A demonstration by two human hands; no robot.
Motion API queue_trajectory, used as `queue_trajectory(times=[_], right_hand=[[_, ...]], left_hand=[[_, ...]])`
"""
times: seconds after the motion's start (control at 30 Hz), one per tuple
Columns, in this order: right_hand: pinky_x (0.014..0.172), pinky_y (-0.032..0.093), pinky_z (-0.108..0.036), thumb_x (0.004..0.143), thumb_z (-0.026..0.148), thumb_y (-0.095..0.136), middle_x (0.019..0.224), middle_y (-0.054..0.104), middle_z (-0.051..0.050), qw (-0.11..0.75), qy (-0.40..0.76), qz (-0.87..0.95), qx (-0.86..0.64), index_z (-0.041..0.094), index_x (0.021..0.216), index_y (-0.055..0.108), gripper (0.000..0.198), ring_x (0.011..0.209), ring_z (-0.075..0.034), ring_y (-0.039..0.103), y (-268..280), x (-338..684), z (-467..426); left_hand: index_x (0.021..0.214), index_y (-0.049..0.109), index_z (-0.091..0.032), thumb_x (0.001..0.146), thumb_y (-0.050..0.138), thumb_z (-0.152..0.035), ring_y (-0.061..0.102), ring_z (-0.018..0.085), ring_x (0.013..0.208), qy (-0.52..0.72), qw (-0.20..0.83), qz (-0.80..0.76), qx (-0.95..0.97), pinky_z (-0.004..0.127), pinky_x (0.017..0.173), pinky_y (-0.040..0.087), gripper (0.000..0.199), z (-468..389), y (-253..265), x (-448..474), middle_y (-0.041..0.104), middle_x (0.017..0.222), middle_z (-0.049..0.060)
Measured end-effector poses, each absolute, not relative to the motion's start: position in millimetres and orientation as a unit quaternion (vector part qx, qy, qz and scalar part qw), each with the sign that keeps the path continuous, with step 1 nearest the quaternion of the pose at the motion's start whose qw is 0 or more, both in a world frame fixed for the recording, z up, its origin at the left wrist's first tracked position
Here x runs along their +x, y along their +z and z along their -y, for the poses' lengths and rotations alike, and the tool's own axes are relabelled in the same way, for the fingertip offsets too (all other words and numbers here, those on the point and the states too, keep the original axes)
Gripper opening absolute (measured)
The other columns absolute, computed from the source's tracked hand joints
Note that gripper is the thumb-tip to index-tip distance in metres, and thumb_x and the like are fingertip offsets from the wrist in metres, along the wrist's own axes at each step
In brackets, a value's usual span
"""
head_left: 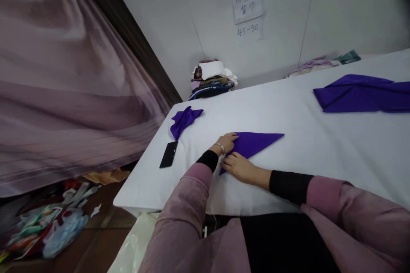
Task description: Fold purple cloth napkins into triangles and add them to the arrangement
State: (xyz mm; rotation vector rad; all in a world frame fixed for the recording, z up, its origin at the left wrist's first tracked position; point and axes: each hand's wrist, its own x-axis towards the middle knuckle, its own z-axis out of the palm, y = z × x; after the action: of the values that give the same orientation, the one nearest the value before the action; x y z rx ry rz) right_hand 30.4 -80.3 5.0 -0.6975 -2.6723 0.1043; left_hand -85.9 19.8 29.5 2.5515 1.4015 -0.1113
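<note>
A purple cloth napkin [256, 142], folded into a long triangle, lies on the white-covered table with its sharp tip to the right. My left hand [227, 141], a bracelet at its wrist, rests on the napkin's upper left end, fingers stretched over the cloth. Just below it, my right hand [237, 166] lies across the lower left part with its fingers flat and pointing left. A small purple corner sticks out under those fingers. The cloth beneath both hands is hidden.
A crumpled purple napkin [184, 123] and a black phone [168, 154] lie to the left. Farther right are more folded purple cloths [355, 94]. Behind the table stands a pile of clothes [213, 80]. A pink curtain [73, 76] hangs at left above bags [64, 230] on the floor.
</note>
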Motion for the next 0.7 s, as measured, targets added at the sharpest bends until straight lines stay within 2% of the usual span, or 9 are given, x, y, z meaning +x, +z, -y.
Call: queue_trajectory(times=[0.13, 0.23, 0.3, 0.4, 0.53, 0.6, 0.7], right_hand=[[0.072, 0.038, -0.037, 0.093, 0.017, 0.036, 0.095, 0.059, -0.012, 0.175, -0.005, 0.946, -0.273, 0.012, 0.107, 0.060, 0.028, 0.087, -0.023, 0.050, 7, 14, 80], [0.071, 0.039, -0.036, 0.092, 0.016, 0.038, 0.092, 0.060, -0.010, 0.179, 0.016, 0.947, -0.267, 0.013, 0.099, 0.062, 0.025, 0.084, -0.021, 0.051, 6, 21, 83], [0.074, 0.041, -0.036, 0.091, 0.013, 0.038, 0.095, 0.061, -0.010, 0.206, 0.054, 0.943, -0.256, 0.014, 0.102, 0.062, 0.027, 0.086, -0.020, 0.052, 8, 34, 89], [0.081, 0.044, -0.036, 0.087, 0.012, 0.037, 0.102, 0.063, -0.009, 0.299, 0.176, 0.904, -0.251, 0.018, 0.107, 0.063, 0.033, 0.094, -0.019, 0.055, 14, 65, 103], [0.085, 0.047, -0.037, 0.084, 0.023, 0.044, 0.100, 0.065, -0.006, 0.416, 0.370, 0.762, -0.332, 0.024, 0.100, 0.066, 0.027, 0.095, -0.019, 0.059, 23, 107, 124], [0.084, 0.048, -0.038, 0.080, 0.030, 0.053, 0.096, 0.067, -0.004, 0.441, 0.455, 0.664, -0.397, 0.024, 0.095, 0.067, 0.021, 0.091, -0.020, 0.060, 26, 122, 127], [0.081, 0.049, -0.037, 0.072, 0.033, 0.065, 0.087, 0.068, -0.003, 0.469, 0.556, 0.525, -0.442, 0.021, 0.092, 0.067, 0.024, 0.083, -0.019, 0.062, 27, 135, 114]], left_hand=[[0.130, 0.050, -0.020, 0.077, 0.037, -0.006, 0.041, 0.015, 0.127, -0.052, 0.112, -0.479, 0.869, 0.028, 0.107, 0.031, 0.057, -21, 33, -85, 0.043, 0.142, 0.002], [0.128, 0.053, -0.019, 0.076, 0.040, -0.007, 0.044, 0.017, 0.124, -0.065, 0.110, -0.476, 0.870, 0.027, 0.104, 0.034, 0.054, -19, 36, -90, 0.045, 0.141, 0.004], [0.125, 0.056, -0.019, 0.077, 0.043, -0.010, 0.047, 0.020, 0.120, -0.071, 0.104, -0.473, 0.872, 0.030, 0.102, 0.036, 0.051, -13, 40, -97, 0.048, 0.138, 0.005], [0.119, 0.060, -0.023, 0.080, 0.045, -0.017, 0.051, 0.021, 0.114, -0.073, 0.090, -0.467, 0.876, 0.034, 0.099, 0.037, 0.042, 5, 48, -107, 0.055, 0.128, 0.005], [0.108, 0.066, -0.025, 0.089, 0.042, -0.036, 0.051, 0.022, 0.110, -0.044, 0.076, -0.453, 0.887, 0.038, 0.099, 0.034, 0.032, 40, 54, -117, 0.062, 0.112, 0.005], [0.105, 0.067, -0.024, 0.090, 0.041, -0.044, 0.052, 0.021, 0.107, -0.006, 0.080, -0.433, 0.898, 0.038, 0.098, 0.034, 0.036, 55, 52, -121, 0.063, 0.107, 0.005], [0.105, 0.065, -0.021, 0.087, 0.047, -0.050, 0.052, 0.021, 0.106, 0.053, 0.095, -0.416, 0.903, 0.037, 0.096, 0.035, 0.039, 66, 42, -126, 0.062, 0.108, 0.006]])
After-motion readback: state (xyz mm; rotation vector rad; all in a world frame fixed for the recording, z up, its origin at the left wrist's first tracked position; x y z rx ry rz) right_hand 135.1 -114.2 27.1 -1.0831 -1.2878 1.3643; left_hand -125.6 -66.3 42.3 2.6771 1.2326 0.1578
